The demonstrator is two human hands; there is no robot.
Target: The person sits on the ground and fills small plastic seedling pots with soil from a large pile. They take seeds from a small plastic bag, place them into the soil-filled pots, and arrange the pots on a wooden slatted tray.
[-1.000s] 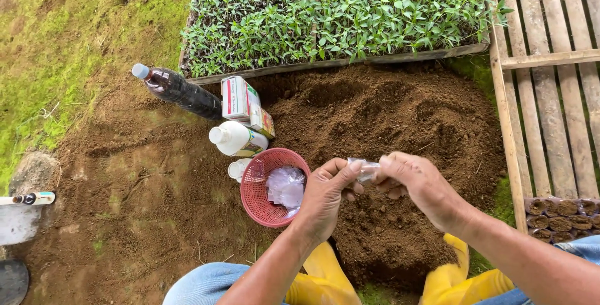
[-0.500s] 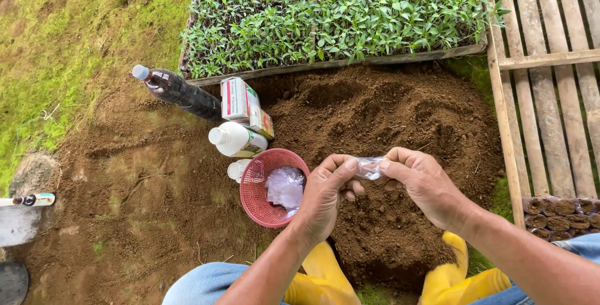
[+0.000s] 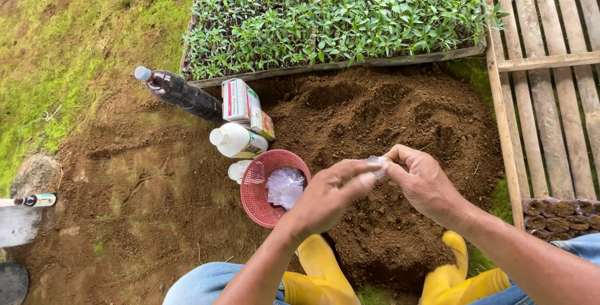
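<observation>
1. The left hand (image 3: 328, 195) is stretched toward the right, fingers nearly straight, its fingertips meeting a small clear plastic packet (image 3: 377, 162).
2. The right hand (image 3: 425, 183) is curled, thumb and forefinger closed on the same packet from the right side. The packet is pinched between both hands and mostly hidden by the fingers, so what it holds cannot be told.
3. The packet hangs above a heap of loose brown soil (image 3: 387, 111), just right of a red plastic mesh basket (image 3: 255, 186).
4. The basket sits on the ground near the left hand and holds crumpled clear plastic bags (image 3: 285, 186).
5. Just beyond the basket lies a white plastic bottle (image 3: 236, 140) on its side, and a small white cap (image 3: 237, 170) touches the basket's left rim.
6. Farther off stand a red-and-white carton (image 3: 238, 99) and a smaller box (image 3: 262, 124) beside it.
7. A dark-filled plastic bottle with a pale blue cap (image 3: 181, 94) lies tilted to the left of the carton.
8. At the far side, a wooden tray of green seedlings (image 3: 337, 17) borders the soil.
9. A wooden slatted pallet (image 3: 550, 61) runs along the right edge, with small soil-filled pots (image 3: 559, 216) near its lower end.
10. Yellow rubber boots (image 3: 319, 270) and blue-trousered knees show at the near edge.
</observation>
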